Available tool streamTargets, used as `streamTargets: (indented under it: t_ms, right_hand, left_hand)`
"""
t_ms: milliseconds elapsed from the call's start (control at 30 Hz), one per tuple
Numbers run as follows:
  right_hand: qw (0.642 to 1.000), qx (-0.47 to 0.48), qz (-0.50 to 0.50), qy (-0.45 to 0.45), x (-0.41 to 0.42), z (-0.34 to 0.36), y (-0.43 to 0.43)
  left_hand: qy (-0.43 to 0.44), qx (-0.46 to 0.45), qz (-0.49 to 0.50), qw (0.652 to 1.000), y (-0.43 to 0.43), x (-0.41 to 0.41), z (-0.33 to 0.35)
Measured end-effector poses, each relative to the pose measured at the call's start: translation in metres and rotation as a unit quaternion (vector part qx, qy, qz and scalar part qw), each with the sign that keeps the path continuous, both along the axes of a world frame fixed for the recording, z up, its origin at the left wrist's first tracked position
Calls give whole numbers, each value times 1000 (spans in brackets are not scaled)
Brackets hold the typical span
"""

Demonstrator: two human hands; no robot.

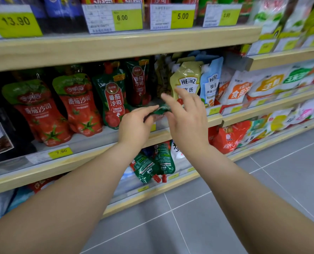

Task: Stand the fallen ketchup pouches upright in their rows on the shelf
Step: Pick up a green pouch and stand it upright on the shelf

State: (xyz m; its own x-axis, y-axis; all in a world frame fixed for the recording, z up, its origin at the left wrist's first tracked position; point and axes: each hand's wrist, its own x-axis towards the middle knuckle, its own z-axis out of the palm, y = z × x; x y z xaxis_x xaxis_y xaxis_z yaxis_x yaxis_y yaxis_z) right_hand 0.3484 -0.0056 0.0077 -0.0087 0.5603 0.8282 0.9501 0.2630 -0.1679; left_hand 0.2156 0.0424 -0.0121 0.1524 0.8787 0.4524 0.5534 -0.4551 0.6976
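Note:
A dark green ketchup pouch [161, 110] lies flat on the middle shelf [90, 140], in front of its row. My left hand [136, 125] pinches its near edge between thumb and fingers. My right hand [185, 114] hovers just right of it, fingers spread, touching or nearly touching the pouch. Behind it, two green ketchup pouches [113, 99] [139, 83] stand upright. Two red pouches with green tops [40, 112] [81, 105] stand further left. On the shelf below, two green pouches [154, 165] lie with their red caps pointing outward.
A yellow Heinz pouch [187, 81] and a blue Heinz pouch [210, 83] stand right behind my right hand. Dark packs [0, 132] sit at the far left. White and orange bags [244, 87] fill the shelves to the right. Price tags line the shelf edges; grey floor tiles lie below.

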Motion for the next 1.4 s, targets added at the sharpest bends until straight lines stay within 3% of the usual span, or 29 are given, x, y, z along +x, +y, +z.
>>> streamTargets:
  t_ms: [167, 300, 433, 567, 667, 833, 933, 1400]
  right_hand:
    - [977, -95, 20, 189, 7, -26, -4]
    - [961, -163, 79, 210, -9, -38, 14]
    - [946, -163, 95, 262, -27, -35, 38]
    - [937, -151, 77, 305, -35, -34, 58]
    - [945, -141, 68, 289, -40, -34, 67]
    - [958, -153, 24, 243, -47, -36, 80]
    - [965, -160, 7, 209, -45, -41, 85]
    - [970, -145, -12, 194, -49, -55, 107]
  left_hand:
    - [-61, -29, 19, 998, 7, -1, 9]
    - [-60, -34, 35, 997, 14, -6, 15]
    - [-30, -47, 47, 997, 22, -9, 17]
    - [-17, -86, -10, 996, 24, -13, 19]
    - [-8, -112, -31, 993, 20, -25, 11]
    - [156, 1, 86, 984, 7, -67, -19]
    - [208, 28, 114, 971, 2, -83, -36]
    - [264, 137, 128, 946, -5, -102, -70]
